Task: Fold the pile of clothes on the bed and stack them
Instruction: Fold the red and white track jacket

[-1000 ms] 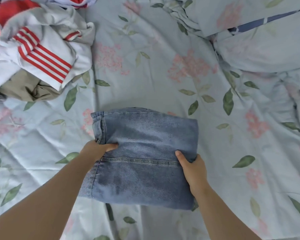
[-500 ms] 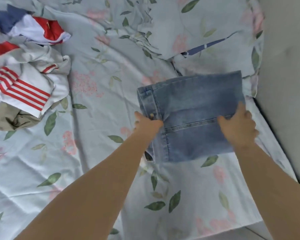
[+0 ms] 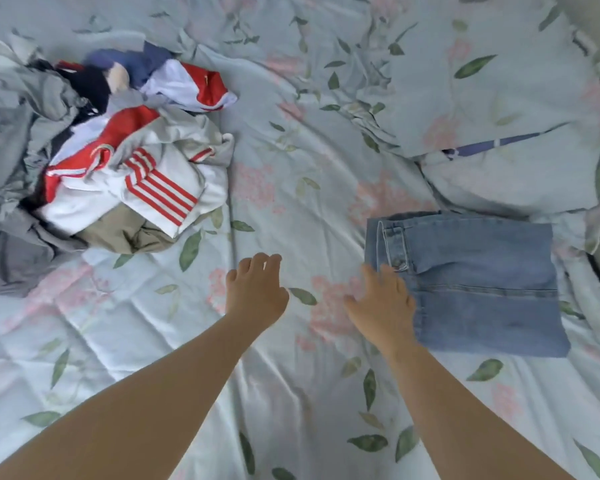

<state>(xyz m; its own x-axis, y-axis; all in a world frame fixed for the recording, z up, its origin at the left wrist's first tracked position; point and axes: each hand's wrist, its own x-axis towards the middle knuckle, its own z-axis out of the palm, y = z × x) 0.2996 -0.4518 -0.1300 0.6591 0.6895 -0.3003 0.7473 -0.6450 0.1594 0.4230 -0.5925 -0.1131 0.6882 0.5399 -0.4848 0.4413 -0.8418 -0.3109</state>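
Lying folded, 1 jeans (image 3: 482,282), 1 crumpled pile (image 3: 129,181), 2 hands (image 3: 257,292) (image 3: 383,303)

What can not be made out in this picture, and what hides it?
Head view: beige garment, mostly buried under the striped top.
Head view: grey cloth, cut off by the left edge.
Head view: folded jeans, left edge partly covered by the right hand; contact unclear.
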